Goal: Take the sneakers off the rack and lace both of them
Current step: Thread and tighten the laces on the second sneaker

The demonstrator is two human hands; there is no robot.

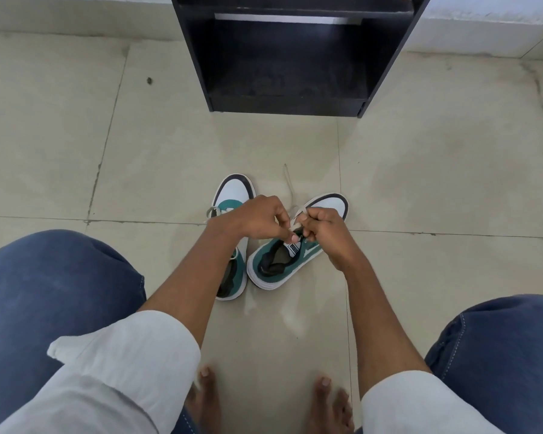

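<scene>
Two teal and white sneakers with dark toe rims stand on the floor tiles in front of me. The left sneaker [234,192] points away, partly hidden under my left forearm. The right sneaker [279,261] is angled to the right. My left hand [259,217] and my right hand [322,228] meet over the right sneaker's tongue, both pinching its white lace [297,227]. A loose end of that lace [288,183] trails away across the floor.
A black open rack [289,57] stands on the floor straight ahead against a white wall. My knees in blue jeans frame the left and right edges. My bare feet [207,393] rest near the bottom.
</scene>
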